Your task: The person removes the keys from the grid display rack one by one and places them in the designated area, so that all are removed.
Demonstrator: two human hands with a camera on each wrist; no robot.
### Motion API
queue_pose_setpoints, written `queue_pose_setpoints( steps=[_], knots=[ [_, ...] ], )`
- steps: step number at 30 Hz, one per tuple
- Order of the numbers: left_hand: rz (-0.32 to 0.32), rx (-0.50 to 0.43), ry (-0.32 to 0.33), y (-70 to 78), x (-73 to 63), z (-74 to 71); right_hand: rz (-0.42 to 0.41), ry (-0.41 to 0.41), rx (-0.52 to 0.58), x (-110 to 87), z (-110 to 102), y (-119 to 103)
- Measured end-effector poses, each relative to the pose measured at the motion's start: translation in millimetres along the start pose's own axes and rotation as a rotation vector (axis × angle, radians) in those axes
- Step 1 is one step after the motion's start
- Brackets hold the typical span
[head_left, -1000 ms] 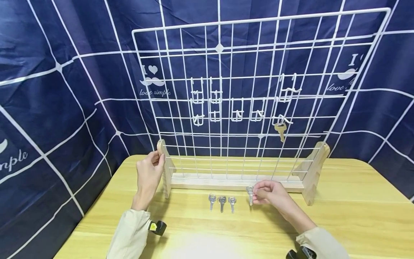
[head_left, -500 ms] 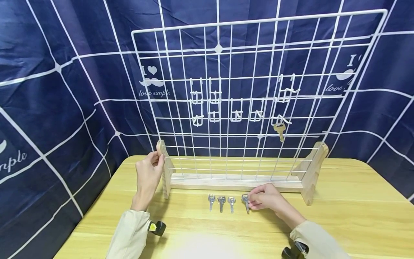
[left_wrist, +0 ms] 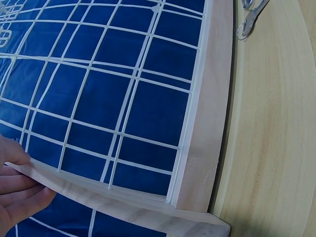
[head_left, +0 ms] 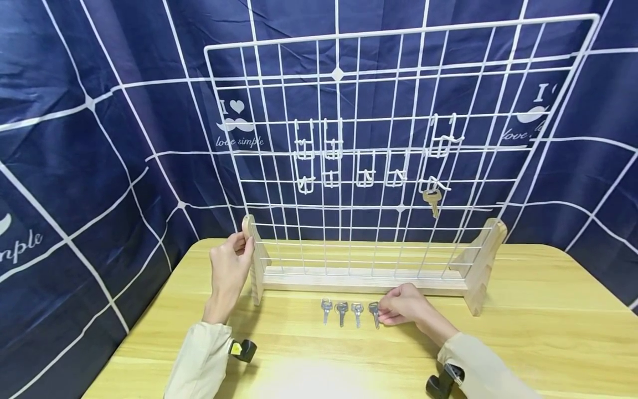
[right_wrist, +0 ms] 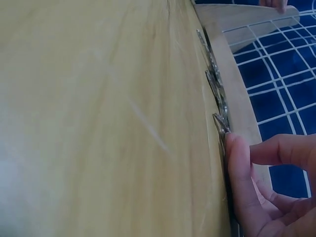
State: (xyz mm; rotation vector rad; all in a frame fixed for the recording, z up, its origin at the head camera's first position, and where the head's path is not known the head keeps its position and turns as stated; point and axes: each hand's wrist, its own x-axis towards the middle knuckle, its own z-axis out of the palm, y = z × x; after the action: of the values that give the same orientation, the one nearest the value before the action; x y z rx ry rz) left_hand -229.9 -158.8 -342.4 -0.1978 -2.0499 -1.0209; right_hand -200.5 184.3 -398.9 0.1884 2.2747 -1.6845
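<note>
My left hand [head_left: 231, 271] grips the left wooden end support [head_left: 254, 263] of a white wire grid rack [head_left: 349, 227]; fingers and thumb pinch its edge [left_wrist: 44, 174] in the left wrist view. My right hand [head_left: 406, 306] is at the rightmost silver key [head_left: 374, 314], thumb and fingertips pinching its right side. Left of it, three more silver keys, the nearest one a silver key [head_left: 357, 314], lie in a row in front of the rack's wooden base [head_left: 359, 281]. In the right wrist view, my thumb partly hides the keys, seen edge-on.
Several white wire hooks [head_left: 366, 177] hang on the grid. A brass key [head_left: 432, 200] dangles from the lower right hook. The wooden table [head_left: 319, 354] carries the rack, and a dark blue cloth [head_left: 149, 233] with white lines hangs behind.
My right hand has moved left with the silver key and lowered it beside the other keys in the row. The left hand has kept its place on the support.
</note>
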Motion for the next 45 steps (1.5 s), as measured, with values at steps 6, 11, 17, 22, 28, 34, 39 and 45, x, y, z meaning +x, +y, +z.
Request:
queue_pose_setpoints(
  steps=[6,11,17,22,28,34,39,45],
  knots=[
    [0.005,-0.010,0.008,0.7,0.0,-0.5,0.005,-0.016,-0.009,2.1,0.2,-0.4],
    [0.005,-0.014,0.008,1.5,-0.2,-0.5,0.006,-0.022,-0.001,3.5,-0.1,0.5],
    [0.001,-0.017,0.009,1.5,-0.1,0.1,0.006,-0.036,-0.005,4.6,0.3,0.8],
    [0.007,-0.014,0.007,2.2,0.3,0.5,0.023,-0.032,-0.004,5.7,0.0,0.8],
    [0.001,-0.017,0.003,1.7,0.1,-0.1,0.032,-0.047,-0.002,4.7,-1.1,0.6],
    [-0.006,-0.014,-0.004,0.8,0.1,-0.9,0.033,-0.055,-0.013,5.8,-1.5,0.2],
    [-0.007,-0.014,-0.005,0.9,0.3,-0.6,0.034,-0.056,-0.015,7.6,-1.9,1.4],
    [-0.007,-0.010,-0.009,0.7,0.6,0.0,0.013,-0.096,0.009,5.4,-4.2,1.9]
  ],
)
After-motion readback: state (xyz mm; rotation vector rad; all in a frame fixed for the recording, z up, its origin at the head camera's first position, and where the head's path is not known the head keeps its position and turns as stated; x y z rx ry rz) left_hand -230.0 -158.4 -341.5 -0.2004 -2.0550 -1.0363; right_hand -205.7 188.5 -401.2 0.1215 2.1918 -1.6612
